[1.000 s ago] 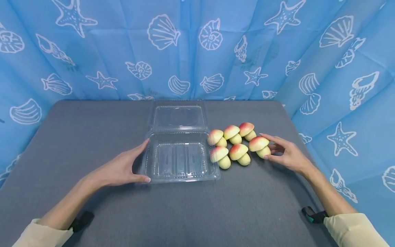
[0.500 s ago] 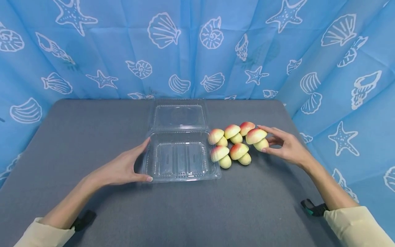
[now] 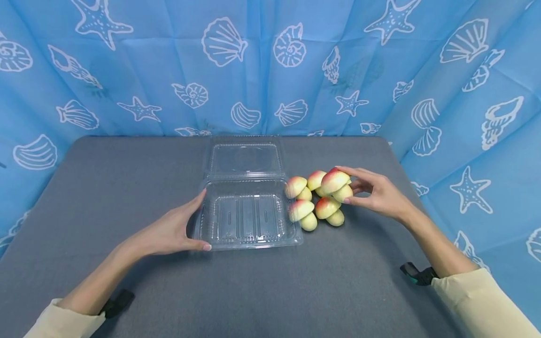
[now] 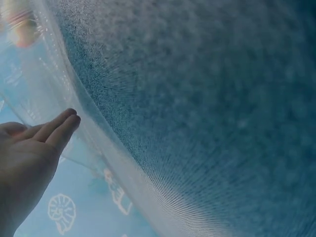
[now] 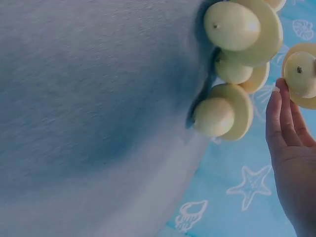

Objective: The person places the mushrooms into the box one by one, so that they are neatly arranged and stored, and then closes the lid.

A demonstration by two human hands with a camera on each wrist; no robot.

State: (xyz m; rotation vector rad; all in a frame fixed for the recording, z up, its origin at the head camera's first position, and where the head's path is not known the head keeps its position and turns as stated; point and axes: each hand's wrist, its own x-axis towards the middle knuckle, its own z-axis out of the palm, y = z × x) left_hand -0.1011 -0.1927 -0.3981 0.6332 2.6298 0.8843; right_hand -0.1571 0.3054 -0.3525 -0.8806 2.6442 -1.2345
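My right hand (image 3: 376, 193) pinches a red-and-yellow toy mushroom (image 3: 335, 182) between thumb and fingers, raised over the others. In the right wrist view its pale round stem (image 5: 301, 76) shows at the fingertips. Several similar mushrooms lie in two rows below it, among them a front one (image 3: 329, 210) and a front-left one (image 3: 303, 215); the back-right one is hidden by the held mushroom. A clear plastic container (image 3: 247, 239) lies unfolded to their left, its tray bare inside. My left hand (image 3: 169, 230) rests at the tray's left edge, thumb and fingers spread nearly straight against it.
The container's hinged lid (image 3: 247, 159) lies back toward the far table edge. The tray's right rim overlaps the left-hand mushrooms in the head view. A grey table (image 3: 270, 291) stands before a blue curtain (image 3: 253, 70) with white shell prints.
The right hand has lifted the mushroom from the right end of the front row and carried it left and up over the others. The left hand has stayed at the container.
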